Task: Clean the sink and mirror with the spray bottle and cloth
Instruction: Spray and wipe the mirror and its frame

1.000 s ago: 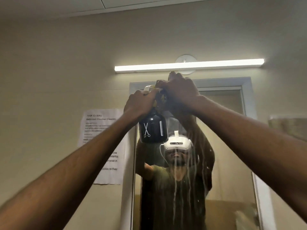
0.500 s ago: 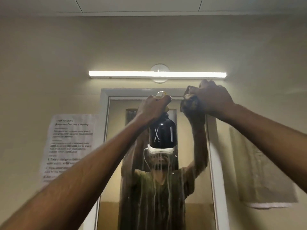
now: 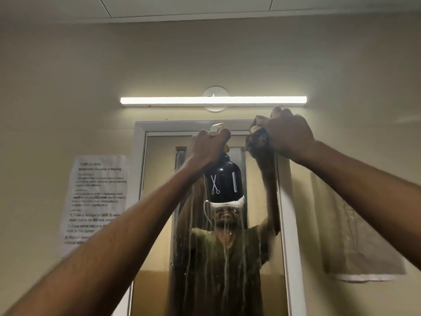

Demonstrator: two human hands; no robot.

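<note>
I'm gripping the spray bottle point(image 3: 224, 176) in my left hand point(image 3: 208, 145) and the bunched cloth point(image 3: 258, 139) in my right hand point(image 3: 290, 133), wetting the mirror point(image 3: 159, 201), so wiping its running streaks comes next, I judge.

Taking the mirror point(image 3: 159, 201) as landmark: its upper middle is blocked by the bottle point(image 3: 224, 179) held up in the left hand point(image 3: 206, 148), and its top right corner by the cloth point(image 3: 257, 137) bunched in the right hand point(image 3: 290, 133). The glass left of the bottle is open. Above its frame, the lamp point(image 3: 213, 100) caps upward room. A notice point(image 3: 98, 201) covers the wall to its left.
</note>
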